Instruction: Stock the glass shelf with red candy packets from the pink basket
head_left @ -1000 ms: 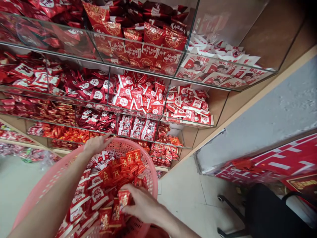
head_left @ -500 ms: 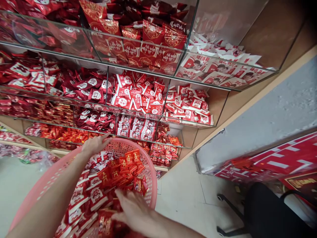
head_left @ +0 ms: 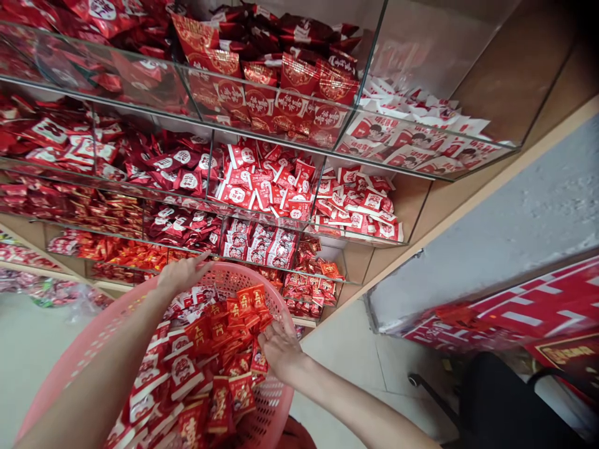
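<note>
A pink perforated plastic basket (head_left: 276, 399) stands below me, heaped with small red, orange and white wrapped packets (head_left: 182, 368). At its far rim is my left hand (head_left: 180, 274), closed on the edge with thumb and fingers either side of it. My right hand (head_left: 283, 352) lies inside the right wall, its fingers somewhat spread against a small red packet (head_left: 259, 358); its fingertips are partly hidden. Orange packets with gold print (head_left: 246, 305) lie just beyond those fingers. Larger red and white packets fill the left side of the basket.
A shelf unit with glass-fronted bins (head_left: 266, 187) full of red packets rises directly behind the basket. To the right are a grey wall (head_left: 524, 218), red printed boxes (head_left: 538, 299) and a black wheeled chair (head_left: 500, 399). Pale floor tiles (head_left: 355, 355) lie between.
My right hand has moved up and right, from the middle of the packets to the basket's right wall. Red packets beneath it now show. My left hand stays at the rim.
</note>
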A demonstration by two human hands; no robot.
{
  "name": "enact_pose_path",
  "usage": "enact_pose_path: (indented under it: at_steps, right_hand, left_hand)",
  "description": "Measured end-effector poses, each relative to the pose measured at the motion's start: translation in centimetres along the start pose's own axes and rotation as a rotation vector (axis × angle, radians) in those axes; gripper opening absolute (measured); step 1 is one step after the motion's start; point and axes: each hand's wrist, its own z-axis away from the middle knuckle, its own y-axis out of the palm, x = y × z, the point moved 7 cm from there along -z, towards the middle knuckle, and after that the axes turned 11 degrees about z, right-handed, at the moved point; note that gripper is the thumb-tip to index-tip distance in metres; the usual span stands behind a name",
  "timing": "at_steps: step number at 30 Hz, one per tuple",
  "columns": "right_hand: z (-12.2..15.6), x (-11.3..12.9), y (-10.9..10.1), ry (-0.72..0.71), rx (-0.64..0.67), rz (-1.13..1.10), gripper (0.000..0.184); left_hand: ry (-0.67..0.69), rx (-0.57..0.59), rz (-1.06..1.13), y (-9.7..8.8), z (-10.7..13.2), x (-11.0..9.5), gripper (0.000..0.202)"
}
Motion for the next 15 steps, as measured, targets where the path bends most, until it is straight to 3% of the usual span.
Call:
enact_pose_path:
  at_steps: [5,9,15]
  right_hand:
    - [1.0,-0.1,-1.0,-0.012,-0.025,-0.061,0.058]
    - [1.4,0.1,-1.3,-0.051,-0.053,-0.104,0.038]
    - [1.6,0.2,-1.1,-0.144,-0.002,-0.105,0.036]
  left_hand:
    - [0.003,-0.003,0.013,0.1,-0.2,0.1,0.075]
    - [0.005,-0.011,-0.002,0.1,-0.2,0.2,0.076]
    - [0.003,-0.011,0.002,0.0,-0.1,0.2,0.080]
